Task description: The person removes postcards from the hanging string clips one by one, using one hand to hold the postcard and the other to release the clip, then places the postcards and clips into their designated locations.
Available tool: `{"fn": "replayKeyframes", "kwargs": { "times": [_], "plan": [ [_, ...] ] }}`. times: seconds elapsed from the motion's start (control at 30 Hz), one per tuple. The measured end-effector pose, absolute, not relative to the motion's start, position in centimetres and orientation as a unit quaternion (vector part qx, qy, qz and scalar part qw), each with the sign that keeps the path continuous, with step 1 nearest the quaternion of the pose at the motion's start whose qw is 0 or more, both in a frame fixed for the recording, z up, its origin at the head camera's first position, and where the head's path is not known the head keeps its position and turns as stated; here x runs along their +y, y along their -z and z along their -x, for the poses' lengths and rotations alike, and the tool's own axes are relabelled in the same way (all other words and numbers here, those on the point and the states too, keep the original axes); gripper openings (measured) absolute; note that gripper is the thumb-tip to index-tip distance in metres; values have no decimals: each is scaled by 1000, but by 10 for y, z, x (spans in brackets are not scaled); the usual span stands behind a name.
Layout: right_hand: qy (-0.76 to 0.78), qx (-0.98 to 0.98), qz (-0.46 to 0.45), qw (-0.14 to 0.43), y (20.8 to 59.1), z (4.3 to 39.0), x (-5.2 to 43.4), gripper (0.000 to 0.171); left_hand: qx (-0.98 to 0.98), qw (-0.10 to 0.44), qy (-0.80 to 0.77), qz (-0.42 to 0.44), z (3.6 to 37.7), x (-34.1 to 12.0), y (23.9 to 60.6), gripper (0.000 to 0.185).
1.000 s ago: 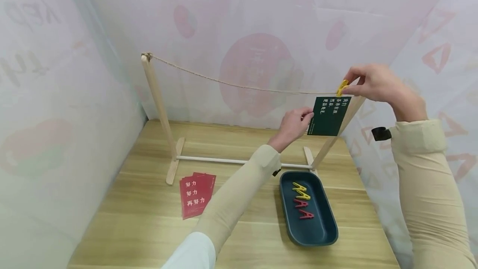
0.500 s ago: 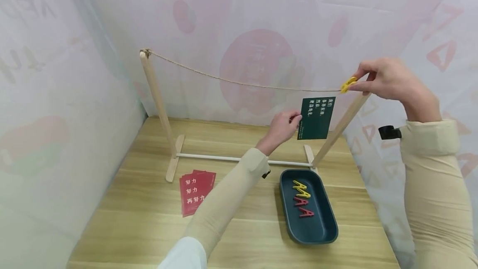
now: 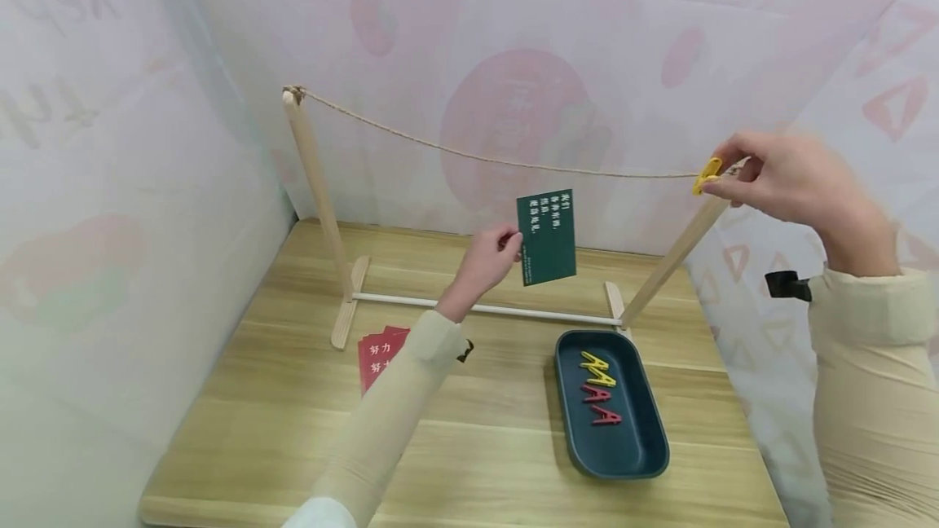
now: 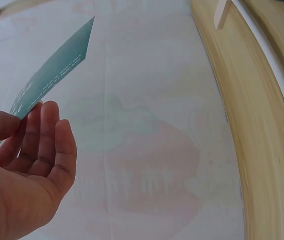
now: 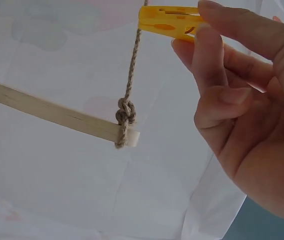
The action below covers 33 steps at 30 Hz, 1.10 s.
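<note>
My left hand [image 3: 487,259] pinches a dark green card [image 3: 548,239] with white writing by its left edge, below the rope and apart from it. In the left wrist view the card [image 4: 56,65] tilts up from between thumb and fingers. A yellow clothespin [image 3: 707,176] is between the thumb and forefinger of my right hand [image 3: 800,182], at the right end of the rope [image 3: 513,164]. In the right wrist view the clothespin [image 5: 169,21] meets the rope [image 5: 133,65] close to the knot; whether it bites the rope I cannot tell.
Wooden posts [image 3: 319,186] hold the rope, with a white rod [image 3: 484,310] between their feet. A dark blue tray [image 3: 616,463] at front right holds several yellow and red clothespins [image 3: 606,414]. Red cards [image 3: 376,353] lie on the table [image 3: 484,446], partly behind my left forearm.
The green card has moved left with my left hand, away from the right post. My right hand and the yellow clothespin have shifted slightly right along the rope.
</note>
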State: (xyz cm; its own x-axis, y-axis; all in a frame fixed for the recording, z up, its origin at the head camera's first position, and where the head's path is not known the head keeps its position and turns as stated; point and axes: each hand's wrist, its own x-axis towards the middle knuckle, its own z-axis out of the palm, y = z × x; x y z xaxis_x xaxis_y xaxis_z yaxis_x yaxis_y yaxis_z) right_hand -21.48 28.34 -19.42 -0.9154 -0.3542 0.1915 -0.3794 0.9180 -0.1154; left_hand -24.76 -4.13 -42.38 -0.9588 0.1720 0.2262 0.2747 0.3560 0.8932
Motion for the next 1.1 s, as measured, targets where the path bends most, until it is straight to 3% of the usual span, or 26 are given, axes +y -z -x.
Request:
{"fn": "replayKeyframes", "kwargs": {
  "times": [0.4,0.53,0.8,1.1],
  "plan": [
    [-130,-969,-211,11,252,200,271,30,-816,41,573,62,231,-93,436,24],
    [-139,-963,-231,28,276,198,266,26,-808,42,586,44,225,-109,441,27],
    [-161,-952,-261,7,332,195,258,18,-803,29,594,-25,209,-149,462,30],
    [-185,-951,-245,-42,407,174,284,19,-807,12,587,-71,183,-185,495,35]
  ]
}}
